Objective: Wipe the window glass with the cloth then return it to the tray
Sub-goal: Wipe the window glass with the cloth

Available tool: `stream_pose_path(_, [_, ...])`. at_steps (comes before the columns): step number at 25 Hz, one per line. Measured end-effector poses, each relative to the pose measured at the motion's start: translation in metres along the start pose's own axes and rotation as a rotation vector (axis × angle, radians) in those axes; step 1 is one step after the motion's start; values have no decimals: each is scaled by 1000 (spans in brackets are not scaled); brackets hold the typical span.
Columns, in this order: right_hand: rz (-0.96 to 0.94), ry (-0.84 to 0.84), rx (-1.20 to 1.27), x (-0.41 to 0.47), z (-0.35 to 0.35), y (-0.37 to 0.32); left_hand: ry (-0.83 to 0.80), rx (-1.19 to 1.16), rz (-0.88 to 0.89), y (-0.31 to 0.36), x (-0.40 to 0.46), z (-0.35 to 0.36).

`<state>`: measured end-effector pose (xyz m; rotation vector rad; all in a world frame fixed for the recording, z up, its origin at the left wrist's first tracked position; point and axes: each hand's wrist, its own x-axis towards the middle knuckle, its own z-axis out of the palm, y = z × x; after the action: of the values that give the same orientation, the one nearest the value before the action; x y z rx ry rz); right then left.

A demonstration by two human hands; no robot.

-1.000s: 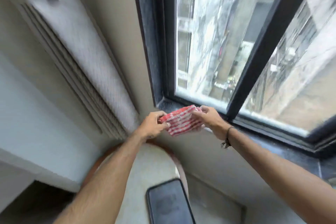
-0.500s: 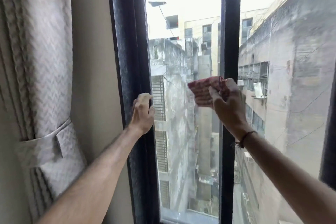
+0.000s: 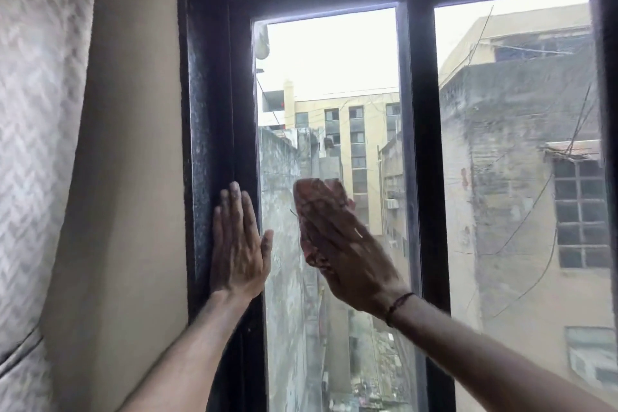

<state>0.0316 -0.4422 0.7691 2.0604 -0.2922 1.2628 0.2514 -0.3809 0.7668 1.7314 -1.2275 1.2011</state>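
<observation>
My right hand (image 3: 347, 244) lies flat against the left pane of window glass (image 3: 334, 77), pressing the red checked cloth (image 3: 331, 189) onto it; only the cloth's top and left edges show past my blurred fingers. My left hand (image 3: 237, 244) is spread flat on the black window frame (image 3: 207, 144) at the pane's left edge, thumb over the glass, holding nothing. The tray is out of view.
A black mullion (image 3: 419, 144) separates the left pane from a second pane (image 3: 518, 177) on the right. A beige wall (image 3: 133, 144) and a pale patterned curtain (image 3: 36, 110) stand to the left of the frame. Buildings show through the glass.
My view has tilted up from the sill to the upper window. My right hand carried the cloth up and pressed it flat on the glass; my left hand let go and flattened on the frame.
</observation>
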Motion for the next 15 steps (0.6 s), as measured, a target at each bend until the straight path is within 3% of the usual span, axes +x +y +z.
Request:
stream_pose_path(3, [-187, -100, -67, -45, -13, 7, 15, 27, 17, 0, -2, -2])
stream_pose_path(8, [207, 126, 66, 28, -13, 14, 20, 43, 14, 1, -4, -1])
stream_pose_path(9, [174, 137, 61, 42, -5, 3, 22, 35, 14, 1, -2, -2])
stream_pose_path(13, [-197, -86, -42, 9, -4, 1, -13, 26, 15, 1, -2, -11])
stream_pose_path(15, [-223, -108, -50, -12, -18, 17, -22, 21, 33, 2, -3, -13])
